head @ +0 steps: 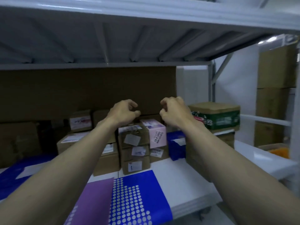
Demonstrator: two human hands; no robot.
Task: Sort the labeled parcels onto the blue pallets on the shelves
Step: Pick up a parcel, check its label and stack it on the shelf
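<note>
Where the view begins, at its lower edge, one flat blue parcel point(139, 197) printed with white dots lies on the white shelf point(203, 181), with a purple sheet point(95, 202) overlapping its left side; both are cut off by the frame. A second flat blue package point(14, 176) lies at the left, partly hidden under the left forearm. Two bare forearms reach forward over these. Beyond them the left hand point(125, 111) and the right hand point(174, 109) hang side by side in the air above the stacked parcels, apart from each other, each with fingers curled inward like a claw and nothing held in either. Under the hands stands a stack of three brown boxes point(134, 150), each with a white label, and a pink labeled box point(156, 133) leans at its right. One blue bag point(176, 145) sits just beside that, half covered by the right forearm. Left of the stack are about four more labeled brown cartons point(81, 122), dim and hard to count. One green-printed box point(217, 117) rests on another carton at the right. Behind everything a brown cardboard sheet point(87, 88) lines the back. Label text is blurred and cannot be read.
</note>
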